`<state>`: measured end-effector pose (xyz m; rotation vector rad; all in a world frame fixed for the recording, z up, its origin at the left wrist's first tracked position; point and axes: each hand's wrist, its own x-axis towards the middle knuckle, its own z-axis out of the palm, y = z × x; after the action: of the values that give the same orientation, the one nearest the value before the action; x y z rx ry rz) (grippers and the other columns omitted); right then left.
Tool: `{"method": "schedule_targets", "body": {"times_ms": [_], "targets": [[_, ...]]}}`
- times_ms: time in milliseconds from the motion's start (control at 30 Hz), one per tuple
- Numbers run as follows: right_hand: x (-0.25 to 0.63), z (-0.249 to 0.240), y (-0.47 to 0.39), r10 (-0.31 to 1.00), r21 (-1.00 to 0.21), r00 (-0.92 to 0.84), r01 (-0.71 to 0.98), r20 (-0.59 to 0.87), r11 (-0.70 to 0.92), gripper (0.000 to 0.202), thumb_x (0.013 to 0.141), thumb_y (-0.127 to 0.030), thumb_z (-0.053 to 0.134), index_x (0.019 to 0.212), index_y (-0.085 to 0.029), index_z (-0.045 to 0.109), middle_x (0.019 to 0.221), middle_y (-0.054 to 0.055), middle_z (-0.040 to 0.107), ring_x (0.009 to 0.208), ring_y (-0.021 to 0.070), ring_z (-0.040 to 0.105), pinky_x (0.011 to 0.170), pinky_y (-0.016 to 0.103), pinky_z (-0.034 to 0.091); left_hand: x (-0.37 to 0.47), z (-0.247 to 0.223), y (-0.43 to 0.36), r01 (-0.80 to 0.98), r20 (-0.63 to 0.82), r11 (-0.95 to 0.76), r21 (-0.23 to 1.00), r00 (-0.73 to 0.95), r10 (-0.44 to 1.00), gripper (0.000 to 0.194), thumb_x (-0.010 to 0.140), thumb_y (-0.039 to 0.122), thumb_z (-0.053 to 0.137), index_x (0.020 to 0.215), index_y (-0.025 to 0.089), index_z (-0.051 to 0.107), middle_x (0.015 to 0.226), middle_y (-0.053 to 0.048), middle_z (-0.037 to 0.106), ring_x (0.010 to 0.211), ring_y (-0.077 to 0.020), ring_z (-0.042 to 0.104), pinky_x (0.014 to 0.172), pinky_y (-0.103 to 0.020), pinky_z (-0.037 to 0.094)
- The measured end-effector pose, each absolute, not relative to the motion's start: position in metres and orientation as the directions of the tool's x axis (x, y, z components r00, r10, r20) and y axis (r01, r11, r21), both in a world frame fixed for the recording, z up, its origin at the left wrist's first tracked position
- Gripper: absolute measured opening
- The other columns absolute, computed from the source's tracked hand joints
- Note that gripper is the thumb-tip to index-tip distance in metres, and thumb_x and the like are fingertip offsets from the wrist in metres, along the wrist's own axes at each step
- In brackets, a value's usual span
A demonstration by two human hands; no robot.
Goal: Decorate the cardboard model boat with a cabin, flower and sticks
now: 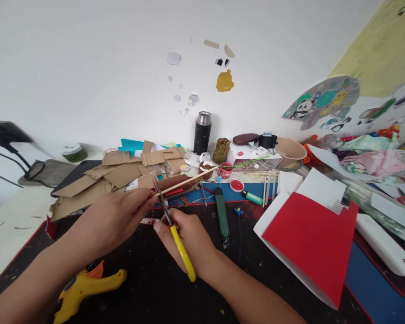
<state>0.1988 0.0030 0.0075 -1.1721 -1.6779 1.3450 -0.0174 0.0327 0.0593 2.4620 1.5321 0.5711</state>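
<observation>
A thin pale wooden stick (189, 180) is pinched in my left hand (116, 216), its free end slanting up and to the right. My right hand (192, 238) grips a pair of scissors with yellow handles (181, 252). The scissor blades point up and to the left and cross the stick close to my left fingertips. Beneath my left forearm lies a yellow glue gun (91, 288) with an orange trigger. A green utility knife (222, 216) rests on the dark mat to the right of my right hand.
Torn cardboard pieces (121, 171) are heaped at the back left. Behind them stands a black thermos (202, 135). A red folded card (310, 243) lies on the right. A teal lighter (254, 197) and a small dish of red paint (236, 185) sit mid-table.
</observation>
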Motion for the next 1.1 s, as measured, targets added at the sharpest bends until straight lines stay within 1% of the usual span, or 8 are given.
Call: {"method": "schedule_targets", "body": {"times_ms": [100,267,367,567,800,900,1000,1100], "targets": [[0.200,0.007,0.004,0.931,-0.965,-0.364,0.249,-0.016,0.081,0.027,0.102,-0.041,0.077,0.086,-0.024,0.062,0.070,-0.004,0.059,0.062,0.0148,0.051,0.061,0.027,0.037,-0.016,0.059,0.033,0.792,0.214,-0.439,0.423,0.384,0.898,0.040,0.113,0.050,0.044,0.088,0.026,0.065,0.064,0.002,0.061,0.057,-0.0202,0.054,0.060,-0.033,0.038],[0.200,0.005,0.004,0.927,-0.953,-0.376,0.275,0.011,0.123,0.020,0.102,-0.038,0.076,0.091,-0.025,0.065,0.074,-0.001,0.066,0.065,0.0169,0.058,0.064,0.027,0.044,-0.013,0.059,0.032,0.718,0.167,-0.388,0.578,0.361,0.918,0.050,0.111,0.064,0.044,0.085,0.028,0.068,0.068,0.001,0.067,0.063,-0.0214,0.060,0.065,-0.031,0.048],[0.200,0.005,0.005,0.925,-0.948,-0.379,0.295,-0.002,0.118,0.023,0.102,-0.040,0.078,0.091,-0.025,0.065,0.076,0.000,0.068,0.066,0.0177,0.061,0.065,0.027,0.046,-0.012,0.057,0.033,0.700,0.152,-0.363,0.615,0.346,0.926,0.052,0.110,0.067,0.046,0.084,0.028,0.068,0.069,0.000,0.068,0.064,-0.0221,0.060,0.063,-0.031,0.049],[0.200,0.005,0.005,0.924,-0.927,-0.381,0.342,0.013,0.154,0.022,0.102,-0.040,0.077,0.092,-0.025,0.063,0.078,0.001,0.071,0.066,0.0186,0.064,0.066,0.028,0.046,-0.014,0.055,0.032,0.675,0.118,-0.319,0.665,0.327,0.938,0.052,0.110,0.068,0.046,0.087,0.028,0.069,0.062,0.002,0.060,0.060,-0.0209,0.055,0.057,-0.030,0.045],[0.198,0.005,0.004,0.921,-0.936,-0.388,0.313,0.027,0.159,0.019,0.103,-0.036,0.075,0.093,-0.025,0.064,0.078,0.001,0.071,0.067,0.0183,0.064,0.066,0.027,0.046,-0.004,0.061,0.026,0.614,-0.017,-0.165,0.772,0.278,0.960,0.061,0.110,0.076,0.040,0.079,0.027,0.059,0.063,0.001,0.058,0.057,-0.0193,0.053,0.052,-0.030,0.044],[0.198,0.005,0.004,0.924,-0.940,-0.380,0.304,0.029,0.155,0.016,0.104,-0.034,0.074,0.093,-0.025,0.065,0.078,0.001,0.071,0.066,0.0176,0.063,0.064,0.026,0.044,-0.001,0.060,0.027,0.694,0.103,-0.292,0.658,0.301,0.948,0.056,0.113,0.068,0.037,0.078,0.028,0.055,0.061,0.002,0.058,0.055,-0.0202,0.055,0.053,-0.031,0.042],[0.198,0.005,0.004,0.928,-0.937,-0.374,0.322,0.008,0.138,0.017,0.103,-0.034,0.074,0.093,-0.024,0.065,0.075,0.000,0.068,0.063,0.0164,0.059,0.062,0.026,0.041,-0.006,0.056,0.032,0.796,0.264,-0.465,0.387,0.388,0.883,0.039,0.114,0.047,0.040,0.084,0.029,0.056,0.061,0.002,0.059,0.053,-0.0215,0.056,0.054,-0.034,0.036],[0.196,0.004,0.004,0.933,-0.926,-0.359,0.359,-0.026,0.113,0.018,0.103,-0.034,0.075,0.092,-0.023,0.066,0.071,-0.002,0.064,0.062,0.0155,0.056,0.061,0.026,0.040,-0.017,0.048,0.038,0.798,0.360,-0.591,0.116,0.521,0.774,0.022,0.108,0.023,0.042,0.093,0.028,0.058,0.065,0.002,0.061,0.051,-0.0216,0.054,0.053,-0.034,0.031]]}}
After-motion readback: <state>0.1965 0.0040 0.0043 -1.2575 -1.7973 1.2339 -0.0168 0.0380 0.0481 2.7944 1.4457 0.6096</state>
